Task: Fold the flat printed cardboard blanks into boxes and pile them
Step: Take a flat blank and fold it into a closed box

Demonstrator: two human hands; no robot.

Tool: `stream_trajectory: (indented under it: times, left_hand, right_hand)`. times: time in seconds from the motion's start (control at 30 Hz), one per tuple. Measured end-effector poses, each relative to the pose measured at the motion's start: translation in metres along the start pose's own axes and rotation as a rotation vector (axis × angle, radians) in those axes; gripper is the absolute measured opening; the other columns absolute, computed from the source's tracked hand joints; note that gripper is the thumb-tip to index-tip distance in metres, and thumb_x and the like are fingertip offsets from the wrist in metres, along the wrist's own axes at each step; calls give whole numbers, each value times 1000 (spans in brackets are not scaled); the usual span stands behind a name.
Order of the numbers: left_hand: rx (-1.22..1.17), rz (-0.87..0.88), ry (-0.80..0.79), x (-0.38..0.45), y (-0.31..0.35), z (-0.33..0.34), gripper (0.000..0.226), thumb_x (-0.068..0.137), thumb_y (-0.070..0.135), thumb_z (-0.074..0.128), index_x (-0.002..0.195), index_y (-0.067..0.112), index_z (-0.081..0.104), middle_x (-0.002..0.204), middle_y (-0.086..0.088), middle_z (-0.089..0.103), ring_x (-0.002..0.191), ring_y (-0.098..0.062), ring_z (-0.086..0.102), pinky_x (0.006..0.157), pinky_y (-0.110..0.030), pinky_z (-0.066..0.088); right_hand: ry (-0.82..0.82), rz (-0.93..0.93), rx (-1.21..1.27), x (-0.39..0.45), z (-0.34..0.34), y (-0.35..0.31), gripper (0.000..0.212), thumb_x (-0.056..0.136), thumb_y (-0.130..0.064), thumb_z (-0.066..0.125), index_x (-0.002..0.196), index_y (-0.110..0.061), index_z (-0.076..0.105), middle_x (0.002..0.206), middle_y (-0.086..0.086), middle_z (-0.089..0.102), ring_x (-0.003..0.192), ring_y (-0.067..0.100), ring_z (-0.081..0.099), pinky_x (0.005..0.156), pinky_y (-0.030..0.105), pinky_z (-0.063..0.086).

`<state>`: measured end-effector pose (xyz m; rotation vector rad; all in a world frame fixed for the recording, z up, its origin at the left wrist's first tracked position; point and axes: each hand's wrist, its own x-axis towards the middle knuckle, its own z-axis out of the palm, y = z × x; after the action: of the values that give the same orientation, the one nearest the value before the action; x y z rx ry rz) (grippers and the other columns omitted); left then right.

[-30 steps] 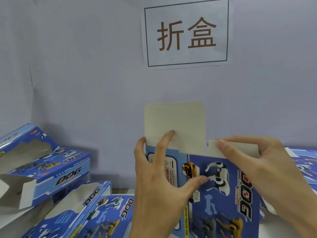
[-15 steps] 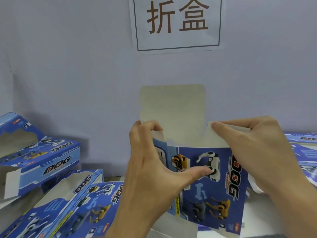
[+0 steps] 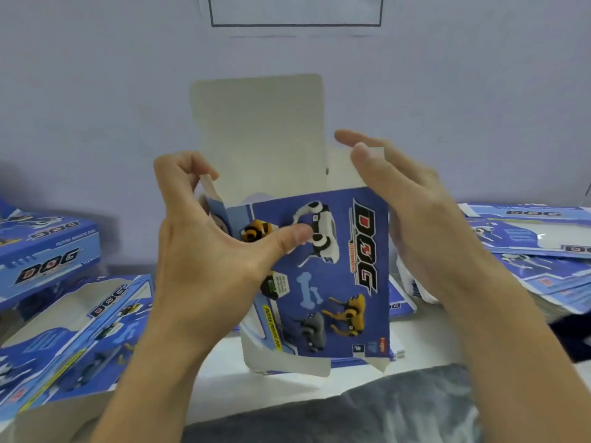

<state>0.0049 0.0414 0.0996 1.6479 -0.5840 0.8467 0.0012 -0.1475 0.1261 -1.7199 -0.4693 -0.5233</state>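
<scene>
I hold a blue printed "DOG" box (image 3: pixel 339 270) upright in front of me, opened into a tube, its plain lid flap (image 3: pixel 259 129) standing up at the top. My left hand (image 3: pixel 204 251) grips the box's left side, thumb across the printed front, curled fingers pinching the small left side flap. My right hand (image 3: pixel 412 215) lies against the box's right side with fingers straight, near the right side flap. Folded boxes (image 3: pixel 48 247) are piled at the left. Flat blanks (image 3: pixel 537 251) are stacked at the right.
A pale wall stands close behind the white table (image 3: pixel 287 388), with a framed paper sign (image 3: pixel 295 11) at the top. Another folded box (image 3: pixel 83 340) with a window cut-out lies at lower left. Grey cloth (image 3: pixel 367 414) covers the near edge.
The box has opened out and tilted toward me. My left fingers have moved from the lid flap to the small left flap and curled over it. My right fingers have straightened off the right flap.
</scene>
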Motion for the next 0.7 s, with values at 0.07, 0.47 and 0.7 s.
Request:
stream_trajectory:
  times: [0.07,0.47,0.7]
  left_hand:
    - [-102,-27,-10,0,0,-2,79,52,40,94,100,41,31,104,9,64,86,-17,73,68,-32,62]
    - [-363,-60,-37,-8,-12,22,67,78,25,74,134,30,37,103,12,72,94,-14,74,76,-30,62]
    - [-327,-42,74,-8,-19,30,72,75,24,83,133,33,41,108,28,69,100,3,69,75,-15,57]
  right_hand:
    - [-157,-47,86,-2,0,6,59,81,-54,66,136,-55,44,145,-6,54,136,26,49,112,56,37]
    - [60,-48,286,0,16,26,65,80,-44,73,137,-42,42,102,5,76,85,29,75,68,39,60]
    - [99,-26,308,1,28,27,54,84,-37,75,130,-33,48,97,3,77,85,26,75,69,38,60]
